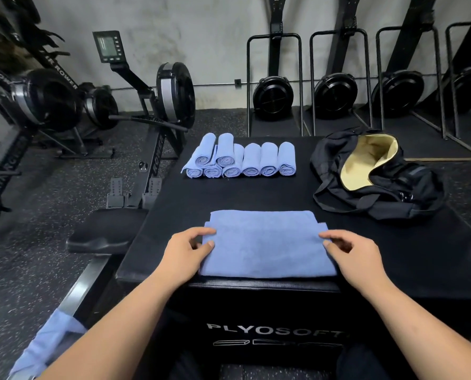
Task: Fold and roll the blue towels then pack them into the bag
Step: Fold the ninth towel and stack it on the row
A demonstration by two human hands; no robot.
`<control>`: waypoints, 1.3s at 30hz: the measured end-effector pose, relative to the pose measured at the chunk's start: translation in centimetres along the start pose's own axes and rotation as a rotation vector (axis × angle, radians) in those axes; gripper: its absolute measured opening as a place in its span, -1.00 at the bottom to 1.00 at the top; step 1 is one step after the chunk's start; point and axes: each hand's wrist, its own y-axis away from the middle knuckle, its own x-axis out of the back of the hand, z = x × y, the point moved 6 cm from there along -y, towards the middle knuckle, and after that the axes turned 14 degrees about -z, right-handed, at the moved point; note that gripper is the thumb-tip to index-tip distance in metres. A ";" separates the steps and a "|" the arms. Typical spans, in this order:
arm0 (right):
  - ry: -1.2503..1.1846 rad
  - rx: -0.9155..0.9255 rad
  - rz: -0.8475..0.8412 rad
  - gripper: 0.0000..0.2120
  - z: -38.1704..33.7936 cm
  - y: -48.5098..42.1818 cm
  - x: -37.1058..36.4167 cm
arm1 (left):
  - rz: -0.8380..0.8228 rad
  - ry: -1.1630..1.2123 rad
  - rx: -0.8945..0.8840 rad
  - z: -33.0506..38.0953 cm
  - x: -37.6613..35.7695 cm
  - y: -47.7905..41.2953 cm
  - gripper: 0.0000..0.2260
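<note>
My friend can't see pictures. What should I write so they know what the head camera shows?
A person's left hand and right hand hold the side edges of a folded blue towel on a black padded box. Farther back lie a pile of rolled blue towels and, to their right, an open black bag with yellow lining.

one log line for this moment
step: folding | left hand: grips folded towel left edge | right hand: grips its right edge | rolled towels: piled behind | bag: open
</note>
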 end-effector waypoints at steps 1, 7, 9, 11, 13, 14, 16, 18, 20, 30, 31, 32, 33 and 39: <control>-0.015 0.006 0.017 -0.76 -0.3 -1.0 0.0 | 0.035 0.010 -0.007 0.4 0.4 -0.8 -0.79; 0.098 -0.074 -0.026 -0.73 0.1 -6.1 -1.5 | 0.027 0.042 0.086 -0.4 -0.4 -5.0 -0.67; 0.109 -0.098 -0.038 -0.69 0.8 -5.7 -2.1 | 0.005 0.036 0.133 -1.4 -1.0 -4.9 -0.65; 0.078 -0.098 -0.033 -0.66 1.2 -5.3 -2.2 | -0.004 0.066 0.130 -1.8 -0.9 -4.9 -0.63; 0.043 -0.102 -0.031 -0.62 1.1 -5.3 -2.1 | -0.045 0.083 0.117 -1.9 -0.6 -5.1 -0.56; 0.028 -0.107 -0.027 -0.59 1.0 -5.4 -2.1 | -0.073 0.091 0.108 -1.9 -0.5 -5.2 -0.52; 0.035 -0.113 -0.025 -0.56 0.9 -5.4 -2.2 | -0.127 0.097 0.090 -1.9 -0.5 -5.4 -0.45; 0.073 -0.114 -0.036 -0.54 0.9 -5.6 -2.4 | -0.164 0.064 0.087 -2.0 -0.4 -5.7 -0.41; 0.105 -0.118 -0.037 -0.55 1.0 -5.7 -2.6 | -0.192 0.010 0.100 -2.2 -0.3 -6.0 -0.40; 0.178 -0.119 -0.036 -0.56 1.2 -6.0 -3.1 | -0.094 -0.048 0.116 -1.4 -0.7 -5.4 -0.37; 0.171 -0.126 -0.043 -0.55 1.1 -6.0 -3.0 | -0.061 -0.032 0.110 -1.1 -0.7 -5.0 -0.38; 0.154 -0.136 -0.046 -0.54 0.8 -5.9 -2.9 | -0.022 -0.016 0.093 -0.9 -0.8 -4.7 -0.38; 0.130 -0.145 -0.039 -0.53 0.4 -5.5 -2.6 | 0.024 -0.001 0.068 -0.8 -0.8 -4.2 -0.37; 0.099 0.033 0.085 -0.58 -1.4 -0.9 -1.1 | 0.185 0.021 -0.051 -0.9 -1.0 -0.7 -0.37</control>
